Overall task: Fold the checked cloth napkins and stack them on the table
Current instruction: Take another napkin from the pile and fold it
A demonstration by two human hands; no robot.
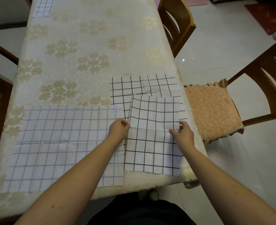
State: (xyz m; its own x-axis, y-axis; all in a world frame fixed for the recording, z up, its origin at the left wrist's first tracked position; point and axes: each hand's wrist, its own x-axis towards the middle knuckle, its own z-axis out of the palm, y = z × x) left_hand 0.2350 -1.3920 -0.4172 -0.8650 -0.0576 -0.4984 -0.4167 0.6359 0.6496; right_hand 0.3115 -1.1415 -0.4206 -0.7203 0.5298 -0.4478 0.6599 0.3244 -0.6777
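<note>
Napkin in hand: black-checked napkin (151, 137) at the table's near right corner, its far half being folded toward the person
Hands: left hand (118, 129) and right hand (183, 133) each pinch a corner of the folded edge
Risk: corners may land uneven, likely if one hand pulls ahead
Edges: table (78, 51) edge just right; napkin could slide off
Room: blue-checked napkin (61, 143) touches on the left; folded napkin (43, 8) far off

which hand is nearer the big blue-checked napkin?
Left. The left hand lies over the blue-checked napkin at its right edge; the right hand is farther right, across the black-checked napkin both hands hold.
</note>
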